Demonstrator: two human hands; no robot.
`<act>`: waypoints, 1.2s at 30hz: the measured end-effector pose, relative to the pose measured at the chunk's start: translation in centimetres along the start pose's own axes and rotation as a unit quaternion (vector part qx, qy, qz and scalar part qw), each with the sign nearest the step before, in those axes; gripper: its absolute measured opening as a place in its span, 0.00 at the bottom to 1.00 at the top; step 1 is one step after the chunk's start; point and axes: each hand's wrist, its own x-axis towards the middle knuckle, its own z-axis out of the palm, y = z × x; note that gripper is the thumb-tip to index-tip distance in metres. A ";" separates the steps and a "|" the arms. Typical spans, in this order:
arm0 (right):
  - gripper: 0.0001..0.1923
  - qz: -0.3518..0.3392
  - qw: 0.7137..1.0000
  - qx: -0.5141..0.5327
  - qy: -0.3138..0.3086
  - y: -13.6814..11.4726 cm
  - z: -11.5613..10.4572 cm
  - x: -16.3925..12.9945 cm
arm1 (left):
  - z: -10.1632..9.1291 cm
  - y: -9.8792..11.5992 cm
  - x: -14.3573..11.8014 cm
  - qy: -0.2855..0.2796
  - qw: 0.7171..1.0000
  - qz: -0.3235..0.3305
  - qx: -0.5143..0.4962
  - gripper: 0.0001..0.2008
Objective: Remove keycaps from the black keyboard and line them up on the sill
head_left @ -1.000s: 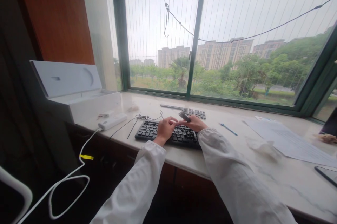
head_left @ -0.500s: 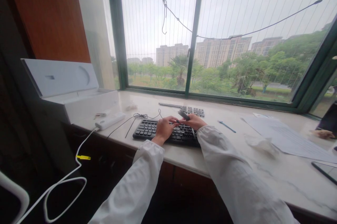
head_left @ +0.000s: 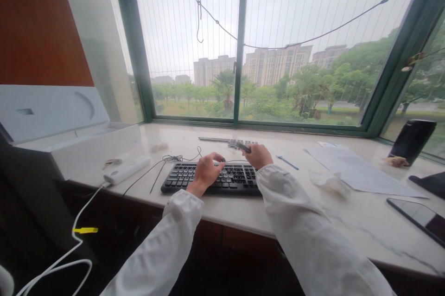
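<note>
A black keyboard (head_left: 181,177) lies near the front edge of the white marble counter, partly under both hands. Over its middle is my left hand (head_left: 207,170), thumb and forefinger pinched on a small dark piece (head_left: 223,160) too small to name. My right hand (head_left: 259,156) is closed round a dark, stick-like tool (head_left: 244,147) above the keyboard's right end; its tip points up and left, and its kind is unclear. Behind the hands lie rows of small grey key-like pieces (head_left: 232,144), partly covered by the tool and right hand.
On the left, an open white box (head_left: 100,147) stands behind a white power strip (head_left: 127,170). A bundled black cable (head_left: 173,158) lies behind the keyboard. To the right are a blue pen-like stick (head_left: 288,162), crumpled tissue (head_left: 329,182), paper sheets (head_left: 361,170) and a phone (head_left: 417,217).
My hands have moved apart: the right one, with its tool, has drawn away from the left, which keeps the small dark piece pinched. The camera view has turned to the right.
</note>
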 end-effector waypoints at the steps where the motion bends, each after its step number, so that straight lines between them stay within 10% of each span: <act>1: 0.14 -0.008 1.000 -0.014 -0.001 0.2 -0.3 0.0 | -0.4 0.1 0.7 -0.017 1.000 0.013 0.021 0.06; 8: 0.15 0.050 0.990 -0.131 0.033 4.8 -0.2 0.2 | -1.0 -2.1 10.2 -0.145 0.974 0.052 0.164 0.08; 16: 0.16 0.077 0.987 -0.140 0.011 7.1 0.8 0.6 | 5.2 -5.1 18.0 -0.229 0.949 -0.008 0.215 0.10; 36: 0.15 0.073 0.988 -0.132 -0.016 7.1 1.4 1.0 | 12.6 -8.4 23.1 -0.225 0.938 0.029 0.262 0.13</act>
